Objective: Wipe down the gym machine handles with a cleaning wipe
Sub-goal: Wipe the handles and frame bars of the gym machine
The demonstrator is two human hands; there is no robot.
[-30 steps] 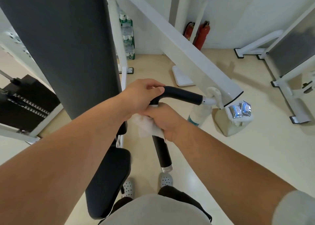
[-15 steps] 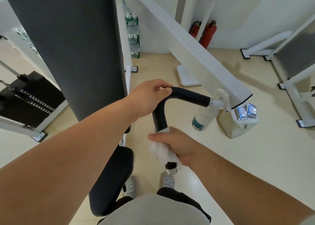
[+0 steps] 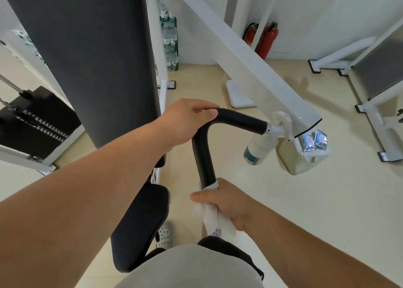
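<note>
A person's left grip (image 3: 186,122) clasps the bend of a black machine handle (image 3: 202,156), seemingly to steady it, while the right grip (image 3: 229,202) clenches a white cleaning wipe (image 3: 211,220) round its lower end to rub it clean

Cream floor (image 3: 283,200), white walls (image 3: 327,15), red extinguishers (image 3: 267,40) in corner.
</note>
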